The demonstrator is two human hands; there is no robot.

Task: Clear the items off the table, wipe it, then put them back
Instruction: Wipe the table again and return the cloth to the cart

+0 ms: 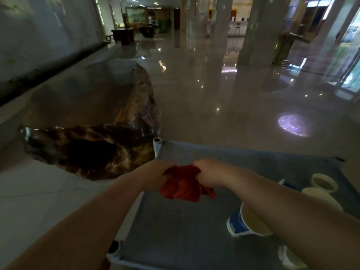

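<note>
**Gripping a red cloth (183,189) two-handed**

Holding the cloth bunched just below centre, above a grey cot (175,230). Clenching one end in the left hand (157,175) and the other in the right hand (209,175), fingers of each curled tight round the fabric, loose folds hanging beneath. At 4 o'clock on the cot: a blue-and-white cup (238,224), partly hidden by the right forearm. At 3 o'clock, near the cot's right edge: two pale cups (324,183), close together. At 9 o'clock, beside the cot: a glossy wood table (93,106).
</note>
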